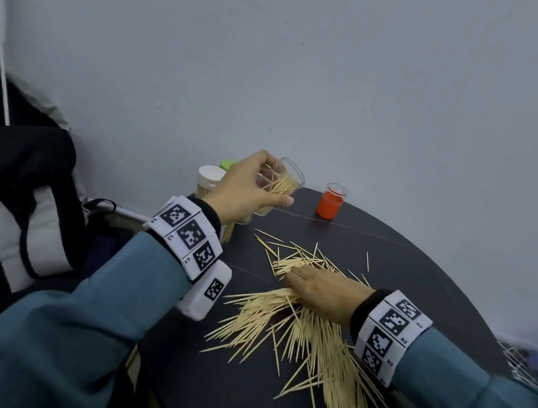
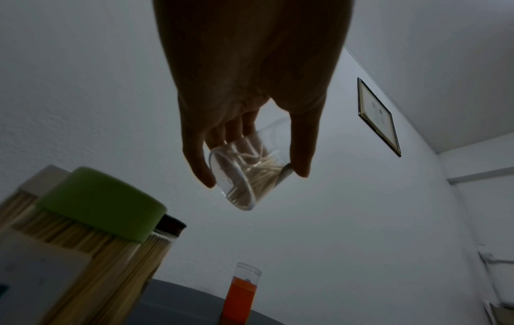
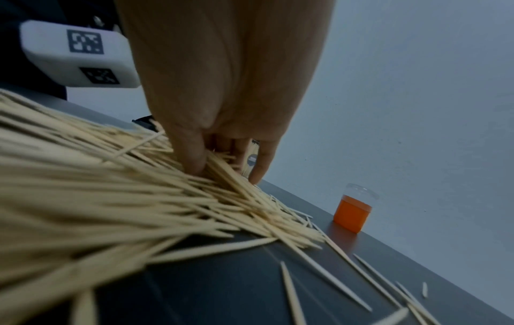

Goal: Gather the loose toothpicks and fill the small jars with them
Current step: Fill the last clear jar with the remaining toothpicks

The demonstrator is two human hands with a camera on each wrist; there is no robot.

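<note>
1. Toothpicks (image 1: 312, 327) lie loose in a wide heap on the dark table (image 1: 425, 260), most of them near my right side, some scattered toward the far edge.
2. My right hand (image 1: 324, 294) rests palm down on the heap. In the right wrist view the fingers (image 3: 192, 154) are bent and dig into the sticks, gathering a bunch between thumb and fingers.
3. My left hand (image 1: 245, 190) holds a clear jar (image 1: 284, 181) in the air above the far left part of the table. The fingers and thumb are curled around its wall.
4. The clear jar is tilted, its open mouth turned toward the right and up. A few toothpicks lie inside it, and it is far from full.
5. An orange jar (image 1: 330, 202) stands upright on the table near the wall, well apart from the heap, with no lid on it.
6. Behind my left hand stand closed jars packed with toothpicks: one with a white lid (image 1: 211, 175), one with a green lid (image 2: 100, 202), and one with a dark lid (image 2: 171, 224) just beside it.
7. A black bag (image 1: 4, 184) is to the left of the table.
</note>
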